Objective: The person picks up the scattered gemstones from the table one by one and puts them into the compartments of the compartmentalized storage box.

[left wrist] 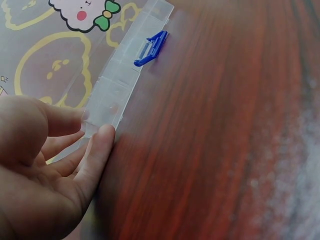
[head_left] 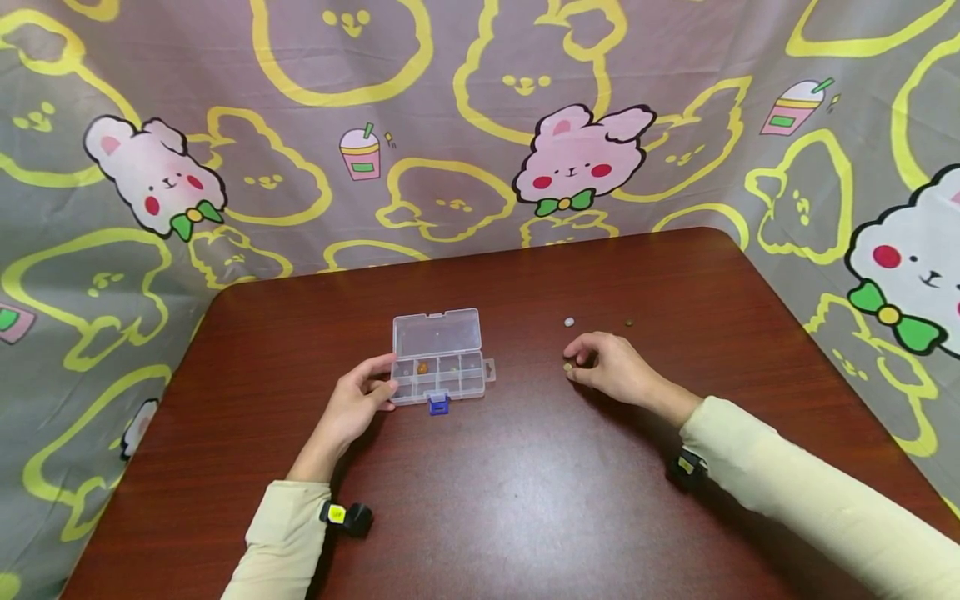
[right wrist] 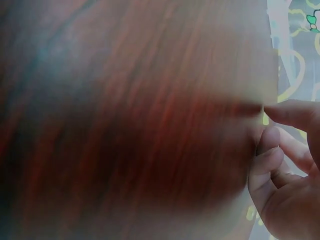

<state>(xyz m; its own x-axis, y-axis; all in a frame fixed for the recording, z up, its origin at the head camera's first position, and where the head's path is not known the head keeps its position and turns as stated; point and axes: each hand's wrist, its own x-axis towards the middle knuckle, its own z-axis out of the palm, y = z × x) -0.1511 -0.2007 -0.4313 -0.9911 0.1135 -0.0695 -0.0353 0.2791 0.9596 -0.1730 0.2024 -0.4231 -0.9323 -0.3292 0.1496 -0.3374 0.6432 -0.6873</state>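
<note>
At the left hand [head_left: 352,408], head view: fingers grip the end of an open clear box [head_left: 461,387], orange piece [head_left: 422,367] inside.
At the right hand [head_left: 611,368], head view: fingertips pinch a yellowish piece [head_left: 567,367]; white piece [head_left: 569,322] just beyond.
Left wrist view: blue latch [left wrist: 161,44] beyond the thumb.
Right wrist view: yellowish piece indistinct.

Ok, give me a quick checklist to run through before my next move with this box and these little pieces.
1. Lid open: ok, swung back behind the box.
2. Box steadied: ok, the left hand grips its left end.
3. Yellowish piece between the right hand's fingertips: ok.
4. That piece lifted clear of the table: cannot tell.
5. All pieces in the box: not ok, the white piece and green piece lie on the table.
6. Blue latch undone: ok.
</note>
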